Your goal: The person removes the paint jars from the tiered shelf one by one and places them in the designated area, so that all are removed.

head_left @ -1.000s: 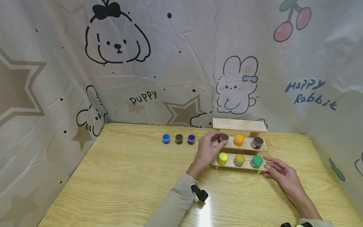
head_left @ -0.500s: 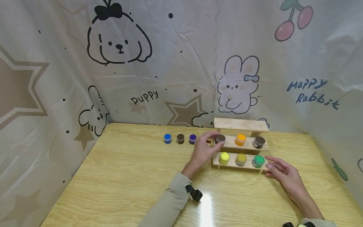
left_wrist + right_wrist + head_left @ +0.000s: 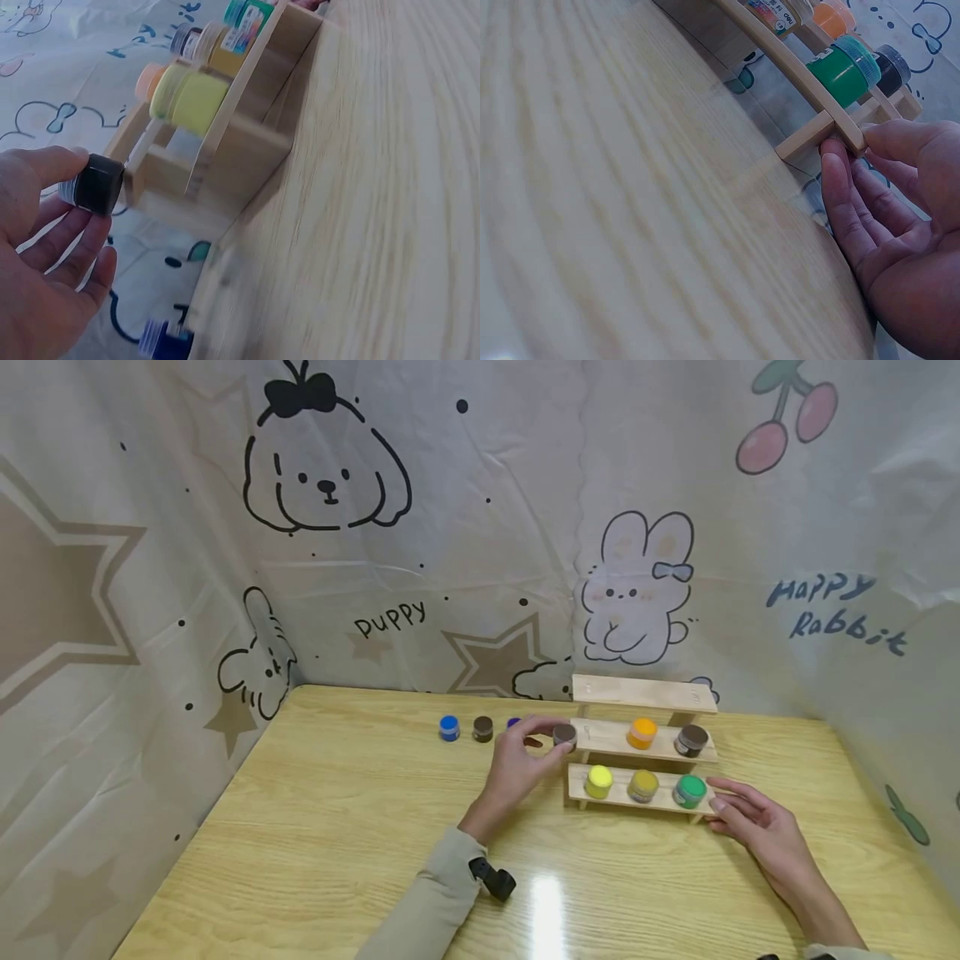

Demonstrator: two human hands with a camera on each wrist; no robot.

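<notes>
A squat, round dark jar (image 3: 565,737) is pinched in the left hand (image 3: 517,764), beside the middle tier of a smooth, stepped wooden rack (image 3: 641,693); the rack's lowest tier is gripped at its end by the right hand (image 3: 768,835); between the hands, colour is held in a yellow jar (image 3: 599,782), ochre jar (image 3: 642,786) and green jar (image 3: 690,791); left of the left hand, a blue jar (image 3: 449,727) is set on the wood-grained worktop (image 3: 337,860).

A small dark jar (image 3: 564,737), pinched upright in the left hand (image 3: 517,768), is beside the left end of the rack (image 3: 645,692); whether they touch is hard to tell. The three-tiered, pale wooden rack stands upright, its lowest tier's right end gripped by the right hand (image 3: 768,828).
</notes>
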